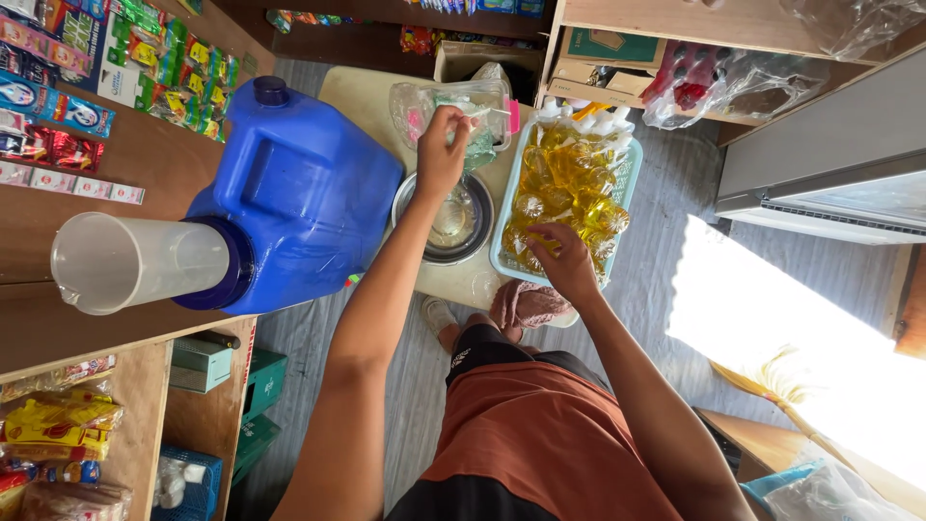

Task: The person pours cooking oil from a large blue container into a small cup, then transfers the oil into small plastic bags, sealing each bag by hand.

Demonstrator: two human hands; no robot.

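My left hand (441,152) reaches forward over a round metal bowl (475,234) and grips the edge of a clear plastic container (487,101) holding small plastic bags. My right hand (567,262) rests on the near end of a light blue basket (501,227) filled with several clear bags of yellow oil (569,178); its fingers press on one bag. The bowl and basket sit side by side on a low pale table (362,96).
A big blue jug (299,193) lies on the wooden counter at left with a clear measuring pitcher (130,262) over its spout. Snack packets hang at left. A pink cloth (526,304) lies by my knee. Shelves and a broom stand at right.
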